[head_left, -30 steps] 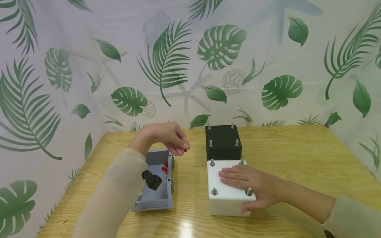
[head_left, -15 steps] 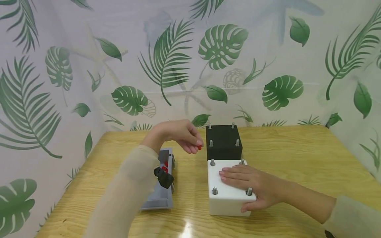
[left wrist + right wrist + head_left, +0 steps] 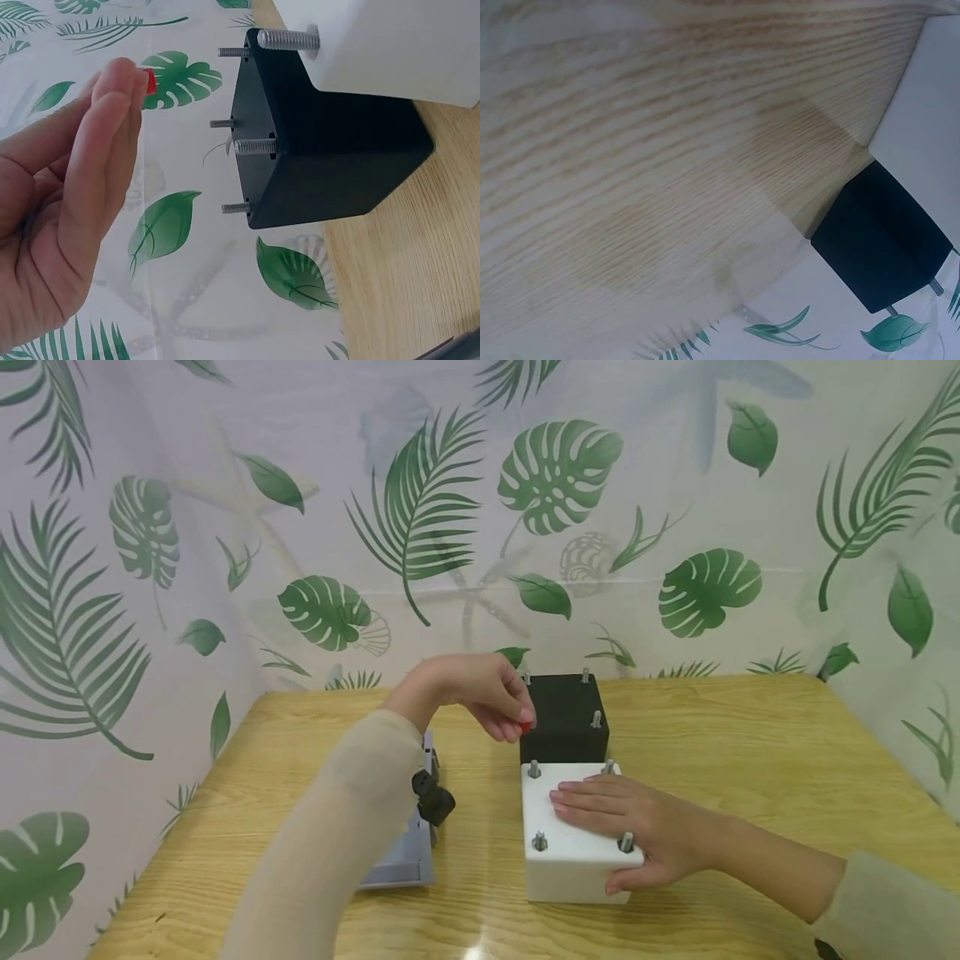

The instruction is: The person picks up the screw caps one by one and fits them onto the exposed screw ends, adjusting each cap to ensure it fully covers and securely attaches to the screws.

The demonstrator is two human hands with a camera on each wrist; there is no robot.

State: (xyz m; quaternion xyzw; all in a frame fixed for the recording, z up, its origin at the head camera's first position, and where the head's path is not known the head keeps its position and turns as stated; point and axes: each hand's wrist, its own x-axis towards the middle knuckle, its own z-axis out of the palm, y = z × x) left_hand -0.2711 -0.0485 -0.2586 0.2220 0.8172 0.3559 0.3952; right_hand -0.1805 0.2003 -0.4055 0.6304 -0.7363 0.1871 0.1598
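Observation:
My left hand [image 3: 486, 695] pinches a small red piece [image 3: 526, 727] between thumb and fingertips, at the left edge of the black block [image 3: 566, 741]. In the left wrist view the red piece [image 3: 151, 82] pokes out past the fingertips, apart from the block's threaded bolts [image 3: 256, 146]; its exact kind cannot be told. Bolts stand up at the black block's corners; in the head view the hand hides the near left one. My right hand [image 3: 637, 822] rests on the white block [image 3: 573, 881], straight fingers across its top and thumb at its side. This block also has corner bolts [image 3: 540, 841].
A grey tray [image 3: 401, 870] lies on the wooden table [image 3: 712, 743] to the left, mostly hidden under my left sleeve. The white block stands directly in front of the black one. A leaf-printed cloth [image 3: 465, 510] hangs behind the table.
My left hand has moved right from above the tray's far end to the black block, carrying the red piece. Its sleeve now covers the red pieces in the tray. The right hand stays put.

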